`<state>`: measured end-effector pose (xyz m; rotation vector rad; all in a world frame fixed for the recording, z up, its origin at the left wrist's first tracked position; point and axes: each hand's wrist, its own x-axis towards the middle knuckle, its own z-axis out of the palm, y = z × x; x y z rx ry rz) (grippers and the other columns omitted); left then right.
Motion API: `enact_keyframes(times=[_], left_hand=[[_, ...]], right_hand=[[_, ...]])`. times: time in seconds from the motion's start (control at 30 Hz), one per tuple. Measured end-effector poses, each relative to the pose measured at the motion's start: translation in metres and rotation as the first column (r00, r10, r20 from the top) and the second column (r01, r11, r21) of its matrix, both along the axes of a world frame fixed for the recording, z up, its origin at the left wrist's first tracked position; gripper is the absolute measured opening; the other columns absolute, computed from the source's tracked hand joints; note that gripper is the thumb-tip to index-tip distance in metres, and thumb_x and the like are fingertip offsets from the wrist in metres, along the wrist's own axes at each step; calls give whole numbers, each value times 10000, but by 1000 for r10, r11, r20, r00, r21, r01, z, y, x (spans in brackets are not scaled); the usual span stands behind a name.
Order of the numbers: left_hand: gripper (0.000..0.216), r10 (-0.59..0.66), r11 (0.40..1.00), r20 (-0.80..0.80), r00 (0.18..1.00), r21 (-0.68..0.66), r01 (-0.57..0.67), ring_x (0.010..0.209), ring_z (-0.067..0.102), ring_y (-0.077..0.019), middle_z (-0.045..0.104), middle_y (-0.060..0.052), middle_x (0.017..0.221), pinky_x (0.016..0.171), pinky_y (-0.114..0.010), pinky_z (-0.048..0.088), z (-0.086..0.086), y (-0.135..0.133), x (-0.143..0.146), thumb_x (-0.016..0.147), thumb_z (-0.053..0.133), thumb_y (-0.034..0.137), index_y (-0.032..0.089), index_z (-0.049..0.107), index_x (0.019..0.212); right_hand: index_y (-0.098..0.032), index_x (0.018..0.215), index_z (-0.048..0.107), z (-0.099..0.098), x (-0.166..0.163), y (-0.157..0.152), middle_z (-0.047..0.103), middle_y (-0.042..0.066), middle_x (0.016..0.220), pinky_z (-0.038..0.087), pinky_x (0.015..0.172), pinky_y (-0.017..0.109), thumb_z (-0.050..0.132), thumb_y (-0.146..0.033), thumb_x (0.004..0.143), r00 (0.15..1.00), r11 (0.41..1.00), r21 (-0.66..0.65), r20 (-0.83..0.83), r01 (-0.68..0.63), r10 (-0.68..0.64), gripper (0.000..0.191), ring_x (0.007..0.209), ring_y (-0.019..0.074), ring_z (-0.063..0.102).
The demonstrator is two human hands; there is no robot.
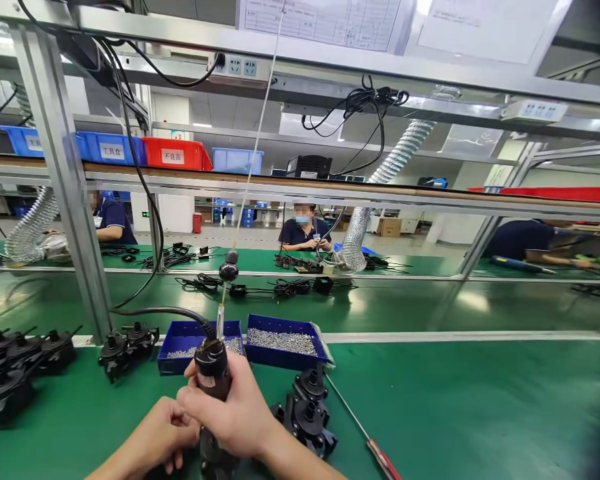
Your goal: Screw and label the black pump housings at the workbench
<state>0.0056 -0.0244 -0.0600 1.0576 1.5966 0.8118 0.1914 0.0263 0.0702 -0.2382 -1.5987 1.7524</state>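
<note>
My right hand (237, 407) is wrapped round a black electric screwdriver (213, 367), held upright with its cable leaving the top. A thin cord runs from the driver's hanger up to the frame. My left hand (164, 430) is beside the driver's lower end with curled fingers; what they grip, if anything, is hidden. Under the driver stands a black plastic housing (216, 461), partly covered by my hands. Just right of my right wrist are more black housings (307, 413). Beyond my hands are two blue trays of screws, a left one (169, 364) and a right one (275, 359).
A long screwdriver with a red handle (383, 460) lies on the green bench (455, 413) to the right. Several black housings (10, 387) stand at the left, near a metal post (75, 200). Across the bench, a co-worker (305, 230) sits among black cables.
</note>
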Motion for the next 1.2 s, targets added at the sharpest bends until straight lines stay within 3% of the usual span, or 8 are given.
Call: enact_keyframes(times=[0.1, 0.2, 0.47, 0.63, 0.77, 0.97, 1.1, 1.2], left_hand=[[342, 8, 1000, -34, 999, 1, -8, 464, 498, -99, 650, -17, 702, 415, -213, 361, -5, 0, 2, 638, 746, 499, 204, 576, 680], [325, 0, 998, 53, 999, -69, 4, 454, 494, -96, 659, 32, 699, 412, -216, 362, -5, 2, 3, 601, 691, 492, 236, 616, 788], [371, 40, 994, 191, 981, -112, -19, 509, 548, -95, 655, 114, 657, 460, -187, 293, 7, -3, 3, 678, 663, 467, 287, 622, 1000], [204, 36, 993, 200, 979, -114, -13, 477, 503, -91, 609, 89, 593, 443, -189, 307, 16, -6, 3, 735, 634, 395, 242, 643, 868], [258, 17, 995, 152, 988, -102, -1, 485, 516, -101, 547, 58, 559, 433, -190, 362, 27, -9, 4, 679, 666, 461, 212, 636, 737], [361, -84, 992, 138, 987, -79, 96, 511, 583, -108, 660, 20, 744, 411, -198, 416, 43, -18, 1, 650, 780, 470, 188, 645, 830], [434, -189, 978, 122, 974, -62, 198, 546, 603, -125, 640, 52, 699, 461, -200, 470, 52, -10, 1, 673, 834, 432, 205, 664, 1002], [329, -343, 921, 81, 936, -165, 352, 520, 613, -151, 630, 38, 637, 491, -249, 542, 58, 10, 1, 614, 796, 352, 207, 673, 882]], right_hand=[[-211, 959, 659, -3, -2, 0, 567, -46, 753, 440, 593, 265, 891, -345, 752, 1000, 999, 52, -16, 16, -15, 339, 624, 136, 528], [-229, 945, 667, -7, -5, 1, 582, -27, 759, 463, 616, 282, 862, -372, 775, 998, 993, 108, -41, 41, -37, 296, 674, 163, 553], [-227, 906, 648, 0, -2, -1, 573, -31, 755, 407, 604, 275, 857, -371, 762, 999, 992, 117, -23, 40, -38, 291, 665, 152, 506], [-219, 869, 640, 4, 2, -3, 555, -46, 760, 388, 633, 277, 944, -388, 741, 999, 996, 86, -28, 35, -33, 370, 674, 139, 468], [-224, 873, 639, 3, 1, -3, 557, -43, 761, 409, 625, 276, 987, -444, 736, 999, 997, 73, -12, 30, -30, 434, 667, 144, 487], [-230, 898, 654, 2, 2, -3, 562, -36, 766, 440, 613, 271, 992, -440, 724, 1000, 999, 43, -23, 4, -3, 435, 677, 156, 510], [-212, 944, 670, 4, 5, -6, 579, -31, 777, 443, 642, 273, 932, -349, 754, 999, 999, 49, -40, -5, 7, 352, 690, 153, 527], [-200, 967, 675, 6, 6, -4, 580, -31, 772, 439, 638, 267, 891, -321, 785, 1000, 998, 62, -6, 19, -18, 308, 678, 144, 521]])
